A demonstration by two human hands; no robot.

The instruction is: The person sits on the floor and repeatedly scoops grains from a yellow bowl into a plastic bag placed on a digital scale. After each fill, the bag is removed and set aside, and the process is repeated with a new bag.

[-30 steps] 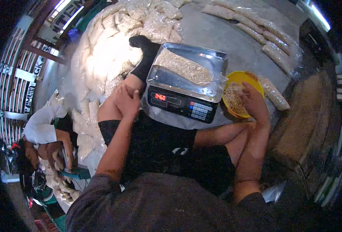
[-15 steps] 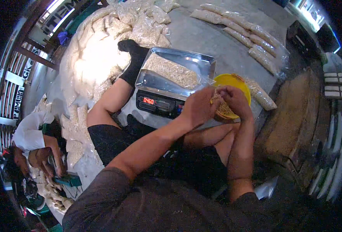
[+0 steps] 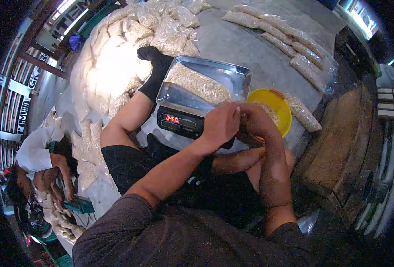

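Observation:
A clear plastic bag of pale small pieces [image 3: 197, 83] lies in the metal tray [image 3: 223, 66] of a digital scale with a lit red display [image 3: 179, 120]. My left hand [image 3: 223, 123] and my right hand [image 3: 258, 119] meet just past the bag's near right end, in front of the tray. The fingers of both hands are closed and bunched together; whatever is pinched between them is hidden. Beneath and beyond my right hand sits a yellow bowl [image 3: 282, 107] with more loose pieces inside, partly covered by that hand and wrist.
A large heap of filled bags [image 3: 165, 33] lies beyond my outstretched leg. Several long filled bags [image 3: 279, 44] rest on the floor at the far right, another [image 3: 301, 113] beside the bowl. A wooden bench [image 3: 337, 138] stands right. At left, another person [image 3: 41, 149] bends over a green device [image 3: 79, 204].
Both hands have shifted left, off the bowl's middle towards the bag's end, uncovering more of the bowl's contents. The bag and the display look the same.

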